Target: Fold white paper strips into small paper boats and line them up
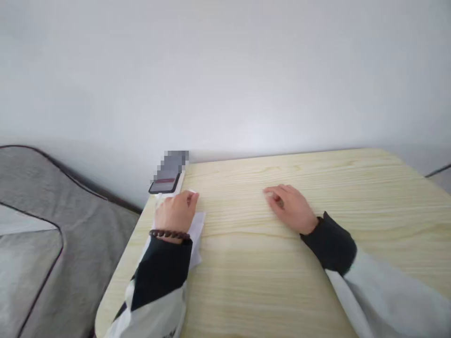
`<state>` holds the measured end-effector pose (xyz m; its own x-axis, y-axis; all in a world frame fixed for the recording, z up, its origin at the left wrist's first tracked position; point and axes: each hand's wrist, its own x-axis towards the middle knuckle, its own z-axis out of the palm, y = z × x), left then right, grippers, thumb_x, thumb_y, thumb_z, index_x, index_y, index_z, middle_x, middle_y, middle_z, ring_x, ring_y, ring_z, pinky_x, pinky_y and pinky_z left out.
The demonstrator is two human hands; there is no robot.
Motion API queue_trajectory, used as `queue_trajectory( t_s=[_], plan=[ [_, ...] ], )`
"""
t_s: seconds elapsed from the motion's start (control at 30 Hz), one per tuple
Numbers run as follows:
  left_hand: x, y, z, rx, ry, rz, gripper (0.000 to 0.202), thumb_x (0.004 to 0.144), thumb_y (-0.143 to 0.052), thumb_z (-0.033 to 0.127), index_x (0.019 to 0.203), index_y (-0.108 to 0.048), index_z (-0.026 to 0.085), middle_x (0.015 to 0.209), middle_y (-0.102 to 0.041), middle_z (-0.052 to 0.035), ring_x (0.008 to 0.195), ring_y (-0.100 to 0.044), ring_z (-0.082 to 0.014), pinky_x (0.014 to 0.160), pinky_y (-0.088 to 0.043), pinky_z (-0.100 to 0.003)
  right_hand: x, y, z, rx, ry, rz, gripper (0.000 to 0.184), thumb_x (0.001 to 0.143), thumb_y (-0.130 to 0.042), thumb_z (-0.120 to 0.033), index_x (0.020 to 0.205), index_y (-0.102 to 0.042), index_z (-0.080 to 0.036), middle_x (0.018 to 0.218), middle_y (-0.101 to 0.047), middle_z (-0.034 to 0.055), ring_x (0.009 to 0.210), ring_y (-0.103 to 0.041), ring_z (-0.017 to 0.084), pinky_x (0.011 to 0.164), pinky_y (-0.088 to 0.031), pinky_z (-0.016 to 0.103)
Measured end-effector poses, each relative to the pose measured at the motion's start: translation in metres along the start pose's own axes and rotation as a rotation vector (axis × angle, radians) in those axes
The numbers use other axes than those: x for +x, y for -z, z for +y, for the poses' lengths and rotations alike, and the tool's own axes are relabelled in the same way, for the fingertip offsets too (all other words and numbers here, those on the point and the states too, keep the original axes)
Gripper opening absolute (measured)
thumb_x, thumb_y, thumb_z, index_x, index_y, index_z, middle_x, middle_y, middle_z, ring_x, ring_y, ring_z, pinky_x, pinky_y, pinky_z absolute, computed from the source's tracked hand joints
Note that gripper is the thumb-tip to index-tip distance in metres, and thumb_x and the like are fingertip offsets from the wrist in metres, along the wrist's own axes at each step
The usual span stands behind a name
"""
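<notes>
My left hand (176,211) is closed, its thumb and fingers pinched together over the left side of the table. A bit of white shows at its fingertips, and thin white paper (198,230) lies under the hand and wrist. Just beyond it is a phone (165,183) with a dark edge, its screen partly blurred out, resting on something white. My right hand (291,206) hovers over or rests on the middle of the table, thumb and forefinger tips together in a pinch. Whatever that pinch may hold is too small to make out.
The pale wood-grain table (246,281) has rounded corners and stands against a plain white wall (246,75). To its left is grey cloth with dark piping (95,234). A dark cord (437,170) shows beyond the right edge.
</notes>
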<state>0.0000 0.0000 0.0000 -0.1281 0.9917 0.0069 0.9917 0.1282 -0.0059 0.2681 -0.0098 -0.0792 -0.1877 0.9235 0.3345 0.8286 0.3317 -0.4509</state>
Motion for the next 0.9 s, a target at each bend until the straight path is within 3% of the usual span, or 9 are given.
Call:
queue_trajectory(
  t_s=[0.2, 0.3, 0.4, 0.5, 0.63, 0.8, 0.9],
  plan=[
    [-0.001, 0.011, 0.001, -0.148, 0.139, 0.083, 0.035, 0.085, -0.043, 0.046, 0.096, -0.069, 0.026, 0.096, -0.073, -0.0075, 0.094, -0.064, -0.0321, 0.072, -0.044, -0.036, -0.001, 0.001, 0.000, -0.001, 0.011, 0.011, 0.024, 0.086, -0.048, -0.022, 0.103, -0.063, -0.016, 0.078, -0.061, 0.0041, 0.077, -0.053, 0.021, 0.079, -0.040, 0.035],
    [0.000, 0.012, -0.003, -0.264, 0.077, 0.078, 0.024, 0.082, -0.051, 0.037, 0.094, -0.068, 0.024, 0.091, -0.074, -0.0042, 0.094, -0.065, -0.0260, 0.076, -0.045, -0.032, -0.001, 0.001, 0.000, 0.002, 0.015, 0.022, 0.024, 0.086, -0.048, -0.022, 0.103, -0.064, -0.016, 0.077, -0.060, 0.0040, 0.077, -0.053, 0.021, 0.078, -0.040, 0.034],
    [0.002, 0.009, -0.009, -0.365, -0.008, 0.014, 0.024, 0.079, -0.056, 0.031, 0.101, -0.063, 0.022, 0.084, -0.075, -0.0023, 0.081, -0.068, -0.0205, 0.076, -0.047, -0.029, -0.001, 0.000, 0.000, 0.005, 0.024, 0.029, 0.023, 0.086, -0.048, -0.021, 0.102, -0.064, -0.017, 0.077, -0.061, 0.0039, 0.077, -0.053, 0.021, 0.078, -0.040, 0.034],
    [0.004, 0.005, -0.015, -0.509, -0.029, -0.028, 0.030, 0.077, -0.059, 0.030, 0.104, -0.059, 0.019, 0.084, -0.074, -0.0036, 0.067, -0.069, -0.0186, 0.069, -0.050, -0.029, -0.001, 0.000, 0.001, 0.007, 0.028, 0.030, 0.023, 0.086, -0.048, -0.021, 0.102, -0.064, -0.017, 0.077, -0.061, 0.0039, 0.077, -0.053, 0.020, 0.078, -0.040, 0.034],
    [0.003, 0.002, -0.018, -0.657, -0.073, 0.027, 0.032, 0.073, -0.065, 0.038, 0.100, -0.059, 0.020, 0.085, -0.074, -0.0024, 0.055, -0.066, -0.0161, 0.057, -0.051, -0.027, -0.001, 0.000, 0.001, 0.015, 0.024, 0.032, 0.023, 0.086, -0.048, -0.021, 0.102, -0.063, -0.016, 0.078, -0.062, 0.0043, 0.078, -0.053, 0.020, 0.078, -0.040, 0.034],
    [-0.005, 0.000, -0.003, -0.891, -0.162, 0.262, 0.028, 0.072, -0.068, 0.039, 0.091, -0.062, 0.020, 0.088, -0.073, -0.0030, 0.071, -0.069, -0.0178, 0.058, -0.055, -0.025, 0.000, 0.001, -0.003, 0.053, 0.000, 0.036, 0.023, 0.087, -0.047, -0.025, 0.099, -0.065, -0.017, 0.078, -0.064, 0.0048, 0.077, -0.055, 0.021, 0.077, -0.041, 0.035],
    [-0.011, -0.005, 0.020, -0.942, -0.283, 0.268, 0.019, 0.075, -0.065, 0.034, 0.087, -0.063, 0.019, 0.086, -0.073, -0.0023, 0.080, -0.069, -0.0171, 0.071, -0.056, -0.025, 0.001, 0.003, -0.009, 0.199, -0.064, 0.024, 0.029, 0.090, -0.043, -0.031, 0.105, -0.062, -0.016, 0.074, -0.066, 0.0040, 0.070, -0.058, 0.018, 0.071, -0.043, 0.031]
  ],
)
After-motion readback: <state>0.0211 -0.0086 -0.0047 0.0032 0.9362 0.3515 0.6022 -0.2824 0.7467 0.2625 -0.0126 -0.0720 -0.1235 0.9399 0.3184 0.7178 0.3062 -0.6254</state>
